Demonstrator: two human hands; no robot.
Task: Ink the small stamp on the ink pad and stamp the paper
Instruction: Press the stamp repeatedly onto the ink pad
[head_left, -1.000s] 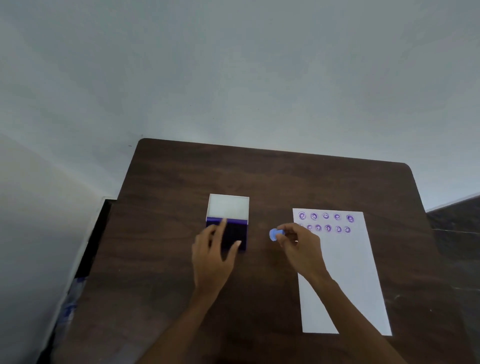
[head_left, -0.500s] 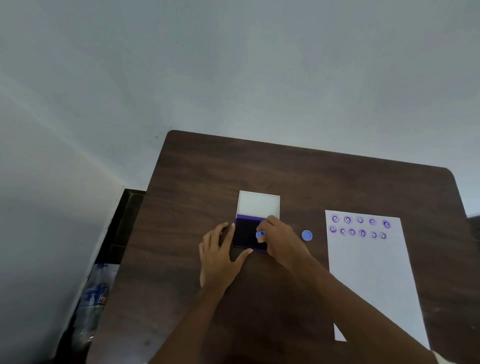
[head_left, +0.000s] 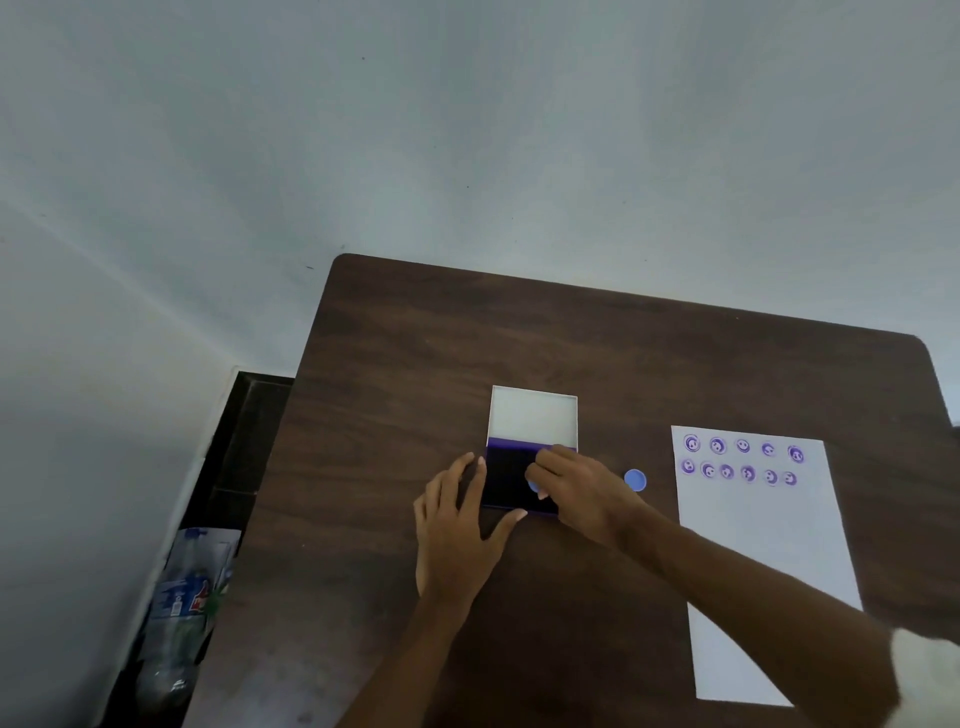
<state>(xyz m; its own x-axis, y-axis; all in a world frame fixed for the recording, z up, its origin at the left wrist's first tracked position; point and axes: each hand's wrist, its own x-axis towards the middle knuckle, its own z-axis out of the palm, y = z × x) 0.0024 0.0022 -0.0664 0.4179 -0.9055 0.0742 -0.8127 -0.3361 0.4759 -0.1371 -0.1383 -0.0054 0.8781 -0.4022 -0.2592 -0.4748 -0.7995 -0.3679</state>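
Note:
An open ink pad (head_left: 506, 475) with a dark purple pad and a white lid folded back lies mid-table. My right hand (head_left: 576, 491) pinches a small blue stamp (head_left: 533, 486) and holds it down on the pad's right side. My left hand (head_left: 457, 525) lies flat, fingers spread, against the pad's left edge and front corner. A white paper (head_left: 763, 561) with two rows of several purple smiley prints lies to the right. A blue round cap (head_left: 635, 479) sits on the table between pad and paper.
The dark wooden table (head_left: 623, 353) stands against a pale wall. Left of the table, on the floor, lies a plastic bottle (head_left: 187, 597). A white object shows at the frame's lower right corner.
My right hand carried the stamp from beside the paper over to the ink pad, leaving the blue cap on the table. The view shifted, so the table sits further right.

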